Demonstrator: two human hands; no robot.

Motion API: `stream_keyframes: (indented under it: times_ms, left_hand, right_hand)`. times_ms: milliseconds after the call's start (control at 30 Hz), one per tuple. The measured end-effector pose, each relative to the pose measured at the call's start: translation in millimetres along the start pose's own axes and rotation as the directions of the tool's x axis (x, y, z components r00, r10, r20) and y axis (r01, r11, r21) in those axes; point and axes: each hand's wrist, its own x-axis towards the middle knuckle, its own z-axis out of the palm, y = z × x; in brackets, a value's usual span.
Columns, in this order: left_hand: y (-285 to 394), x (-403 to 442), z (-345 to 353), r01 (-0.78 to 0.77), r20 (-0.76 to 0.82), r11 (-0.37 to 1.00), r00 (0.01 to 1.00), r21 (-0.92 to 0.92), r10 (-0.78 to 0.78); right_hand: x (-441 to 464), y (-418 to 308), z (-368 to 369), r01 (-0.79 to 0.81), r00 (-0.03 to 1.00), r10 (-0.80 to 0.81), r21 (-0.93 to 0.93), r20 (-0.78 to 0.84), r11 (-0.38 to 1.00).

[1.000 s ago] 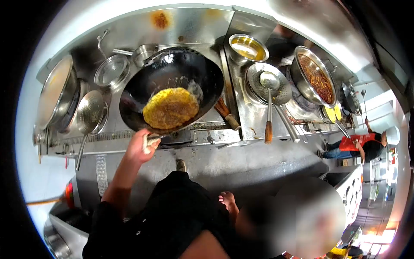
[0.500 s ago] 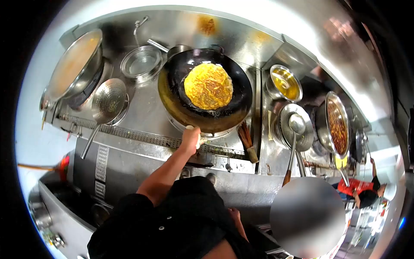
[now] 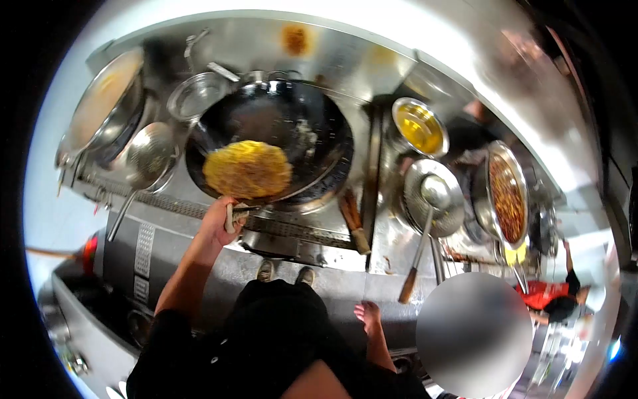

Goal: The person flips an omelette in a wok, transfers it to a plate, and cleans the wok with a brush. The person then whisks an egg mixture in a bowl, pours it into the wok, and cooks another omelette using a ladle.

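Over the steel stovetop (image 3: 387,247) — wok (image 3: 282,123); below — grey floor (image 3: 349,286).

The right hand (image 3: 369,316) has room to go up between the brush (image 3: 354,219) and the ladle (image 3: 435,192). The ladle's handle sticks out past the counter (image 3: 385,243), and the big wok (image 3: 266,123) blocks the way on the left.

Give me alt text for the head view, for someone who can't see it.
A person's left hand, its grip backed by a pale cloth, holds the near edge of a black wok with a yellow-brown pancake inside. The right hand hangs free. Farther right sit a metal bowl of yellow liquid and a ladle.
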Motion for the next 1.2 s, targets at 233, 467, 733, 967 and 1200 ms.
stream_keyframes:
  times_ms: [233,467,733,967,1200]
  left_hand:
    - [-118.7,7.0,34.9,-0.294,-0.292,0.871,0.859,0.393,0.421]
    - [-126.3,-54.0,-48.7,-0.022,-0.119,0.982,0.993,-0.187,-0.001]
    - [-57.3,4.5,49.5,-0.317,-0.181,0.928,0.918,0.195,0.352]
    - [-188.9,15.1,-22.8,-0.342,-0.294,0.835,0.821,0.432,0.489]
    - [-106.5,25.4,-74.9,-0.853,0.593,-0.07,0.299,0.518,0.747]
  right_hand:
    - [4.0,-5.5,12.3,0.058,0.998,-0.062,-0.174,-0.015,0.983]
    - [6.9,-5.4,-5.1,0.033,0.999,-0.032,-0.031,0.043,0.999]
    - [6.5,-35.9,1.4,0.059,0.998,-0.059,0.004,0.024,0.998]
    - [79.2,-29.9,36.6,-0.074,0.978,0.119,-0.25,0.171,0.965]
    - [68.6,-77.9,271.7,0.206,0.874,0.196,-0.705,0.444,0.679]
